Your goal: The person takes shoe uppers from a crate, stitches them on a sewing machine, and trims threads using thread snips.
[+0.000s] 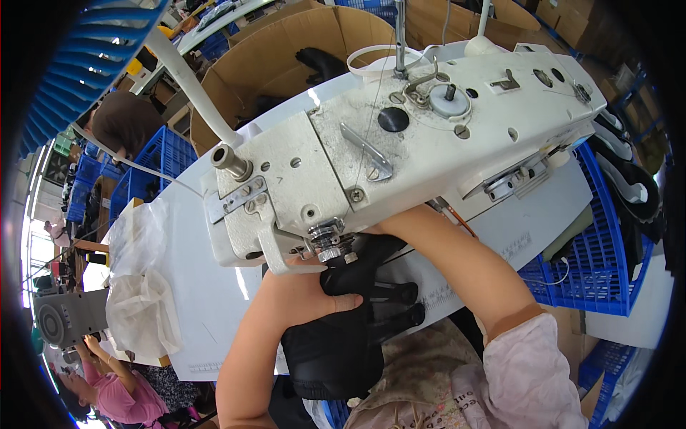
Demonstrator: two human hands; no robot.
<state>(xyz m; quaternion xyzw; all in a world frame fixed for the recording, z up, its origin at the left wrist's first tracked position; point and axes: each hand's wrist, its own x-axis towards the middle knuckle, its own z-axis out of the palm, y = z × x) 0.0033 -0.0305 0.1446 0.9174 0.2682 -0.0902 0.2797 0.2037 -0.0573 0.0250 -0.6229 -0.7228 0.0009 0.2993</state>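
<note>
A white sewing machine (329,157) stretches across the view, its head end on the left. Beneath that head lies a black glove (332,357), its cuff hanging over the table's near edge and two of its fingers pointing right. My left hand (304,293) grips the glove just below the machine head, the thumb lying on top of the black fabric and the other fingers mostly hidden. My right hand (391,220) reaches in under the machine arm beside the black material; its fingers are out of sight behind the machine. The needle area is also hidden.
The pale work table (204,314) carries crumpled translucent plastic (143,307) at left. A large cardboard box (279,53) with black pieces stands behind. Blue crates (597,275) flank the right side. A blue fan guard (86,64) fills the upper left. A co-worker in pink (128,397) sits lower left.
</note>
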